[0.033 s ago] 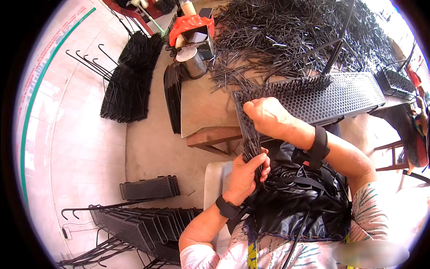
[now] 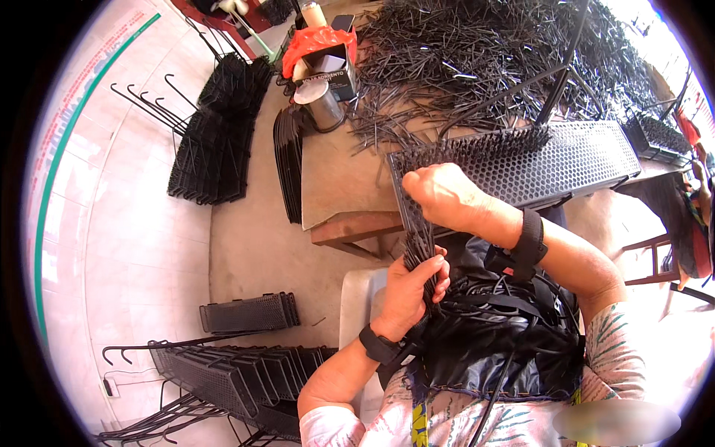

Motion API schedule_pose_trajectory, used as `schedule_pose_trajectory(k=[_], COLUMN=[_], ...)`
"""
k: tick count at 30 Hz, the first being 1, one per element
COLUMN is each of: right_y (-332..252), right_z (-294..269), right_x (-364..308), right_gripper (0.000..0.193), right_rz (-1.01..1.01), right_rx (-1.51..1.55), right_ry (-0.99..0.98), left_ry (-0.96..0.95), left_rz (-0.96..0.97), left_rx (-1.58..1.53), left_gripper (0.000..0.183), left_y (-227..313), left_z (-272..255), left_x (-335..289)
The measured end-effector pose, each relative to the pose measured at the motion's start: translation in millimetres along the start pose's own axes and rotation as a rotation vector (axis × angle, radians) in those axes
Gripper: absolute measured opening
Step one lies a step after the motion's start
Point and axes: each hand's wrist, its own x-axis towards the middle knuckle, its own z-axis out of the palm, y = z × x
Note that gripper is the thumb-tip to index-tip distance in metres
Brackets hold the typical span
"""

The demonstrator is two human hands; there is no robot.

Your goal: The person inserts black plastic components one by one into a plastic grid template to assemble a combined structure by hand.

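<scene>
Tiled floor, low wooden table (image 2: 350,186) at 12 o'clock, its near edge just above the hands. Left hand (image 2: 408,290): fingers wrapped tight round a bundle of black rods (image 2: 421,253), held upright at centre frame. Right hand (image 2: 447,195): fist-like at the left end of the perforated black tray (image 2: 551,160), fingertips hidden, can't tell what they pinch.

Progress, my read: rods stand along the tray's far edge only; most holes look unfilled. Big loose rod pile (image 2: 491,52) at 1 o'clock is unused. Finished-looking trays (image 2: 223,372) stacked at 8 o'clock.

Room: tray overhangs table toward the lap; lap crowded by black bag (image 2: 506,350). Open floor at 9 o'clock.
</scene>
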Motion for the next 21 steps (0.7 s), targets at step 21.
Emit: schedule_pose_trajectory(k=[21], right_y=[9], right_z=[-3], right_x=[3], right_gripper=[0.011], right_rz=[-0.057], right_rx=[0.06], right_ry=[0.012], left_ry=[0.06], left_rz=[0.055], left_rx=[-0.023], left_gripper=[0.012], left_y=[-1], left_z=[-2], left_x=[5])
